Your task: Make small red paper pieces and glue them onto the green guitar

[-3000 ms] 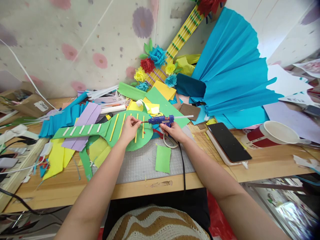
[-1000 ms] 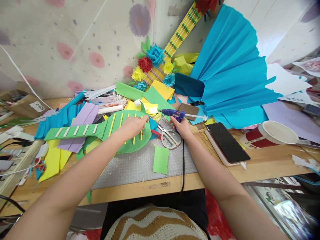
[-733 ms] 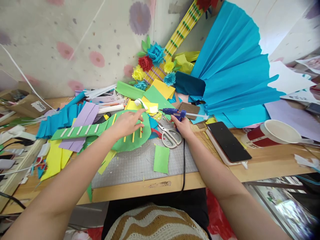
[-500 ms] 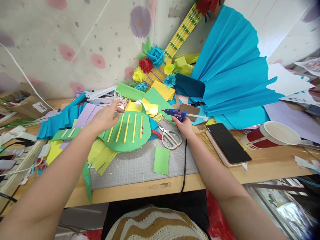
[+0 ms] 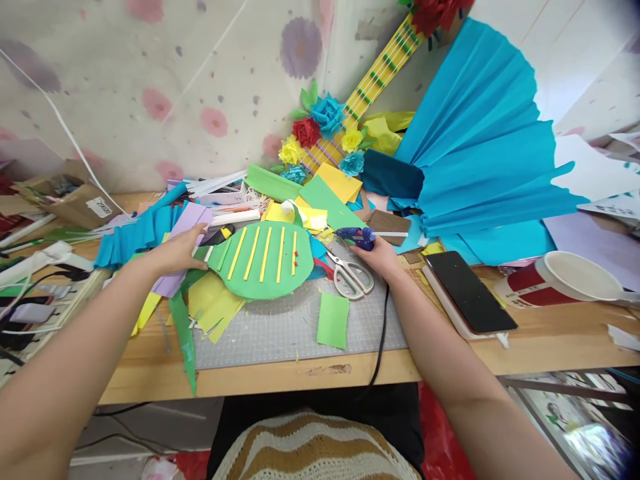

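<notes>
A round green paper cutout [image 5: 267, 283] with raised yellow strips and small red dots lies over the grey cutting mat [image 5: 285, 340]. My left hand [image 5: 181, 255] is closed at its left end, where a white strip shows by the fingertips; the palm side of the grip is hidden. In my right hand [image 5: 377, 255] is a blue hot glue gun [image 5: 356, 236] with a white glue stick out of its back, nozzle pointing left. Scissors [image 5: 351, 279] with grey handles lie just below the gun. Nearby are a black-and-yellow utility knife [image 5: 223, 235] and a small green paper rectangle [image 5: 333, 320].
A decorated paper guitar [image 5: 350, 120] and a big pleated blue paper fan [image 5: 480, 133] lean at the back. To the right are a phone [image 5: 470, 290] and a paper cup [image 5: 560, 280]. A power strip [image 5: 75, 300] and a cardboard box [image 5: 83, 200] stand left.
My left hand has come down and left from above the cutout to its left end, uncovering the utility knife. My right hand keeps the glue gun near the same spot. The view has shifted slightly.
</notes>
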Demonstrator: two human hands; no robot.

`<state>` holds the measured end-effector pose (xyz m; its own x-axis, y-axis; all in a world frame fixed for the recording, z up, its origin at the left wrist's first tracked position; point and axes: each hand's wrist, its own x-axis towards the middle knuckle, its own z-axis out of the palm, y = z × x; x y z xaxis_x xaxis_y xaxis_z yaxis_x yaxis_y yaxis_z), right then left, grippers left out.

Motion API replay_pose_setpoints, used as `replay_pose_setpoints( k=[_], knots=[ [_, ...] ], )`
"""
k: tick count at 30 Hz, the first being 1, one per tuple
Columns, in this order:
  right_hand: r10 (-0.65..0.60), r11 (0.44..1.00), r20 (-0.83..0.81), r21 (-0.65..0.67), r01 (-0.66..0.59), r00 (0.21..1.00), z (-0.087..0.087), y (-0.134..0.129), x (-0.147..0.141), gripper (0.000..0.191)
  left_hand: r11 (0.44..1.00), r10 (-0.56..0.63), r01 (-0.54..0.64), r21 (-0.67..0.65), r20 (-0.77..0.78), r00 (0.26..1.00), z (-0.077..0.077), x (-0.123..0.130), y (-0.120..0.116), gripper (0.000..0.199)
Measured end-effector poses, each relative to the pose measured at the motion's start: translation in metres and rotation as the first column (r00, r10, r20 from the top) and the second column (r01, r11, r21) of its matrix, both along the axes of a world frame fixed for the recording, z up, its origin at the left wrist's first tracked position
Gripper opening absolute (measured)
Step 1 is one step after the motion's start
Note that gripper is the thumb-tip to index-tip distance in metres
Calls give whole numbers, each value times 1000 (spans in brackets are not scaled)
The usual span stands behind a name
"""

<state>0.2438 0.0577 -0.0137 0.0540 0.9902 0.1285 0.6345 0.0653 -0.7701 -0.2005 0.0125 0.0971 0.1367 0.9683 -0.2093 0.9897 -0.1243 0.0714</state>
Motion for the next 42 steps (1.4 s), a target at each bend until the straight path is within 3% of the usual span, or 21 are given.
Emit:
replay_pose_setpoints(
  k=[4,7,12,14,16,19,22,25,30,36,42],
  knots=[
    [30,996,250,78,-51,968,8,-1,5,51,994,4,5,-107,80,997,-4,0,8,108],
    [5,989,329,135,-53,944,9,-3,11,67,991,4,17,-132,156,988,-11,-1,5,102],
    [-45,990,500,135,-27,865,11,-23,25,62,999,21,-25,32,129,991,-21,-2,-5,89],
    [-23,998,594,64,-18,804,19,-36,27,53,994,16,-26,108,93,996,-19,0,-8,84],
    [76,997,625,-72,-39,777,34,-49,22,40,983,-9,0,182,49,999,-14,3,-12,81],
    [334,943,499,-180,-281,799,56,-58,1,27,963,-55,57,263,-14,998,-1,10,-17,79],
    [462,882,263,-32,-471,847,65,-55,-26,16,949,-77,85,305,-40,996,9,16,-23,81],
    [429,896,54,102,-433,902,57,-45,-47,9,943,-67,70,325,-20,998,13,17,-29,86],
    [423,906,-167,77,-416,891,40,-35,-62,10,942,-81,78,326,-6,997,12,14,-31,78],
    [455,890,-141,108,-443,879,45,-39,-68,11,960,-37,34,279,5,999,5,10,-23,92],
    [527,816,132,199,-543,840,48,-42,-75,9,964,-75,81,254,-34,997,12,17,-27,83]
  ],
)
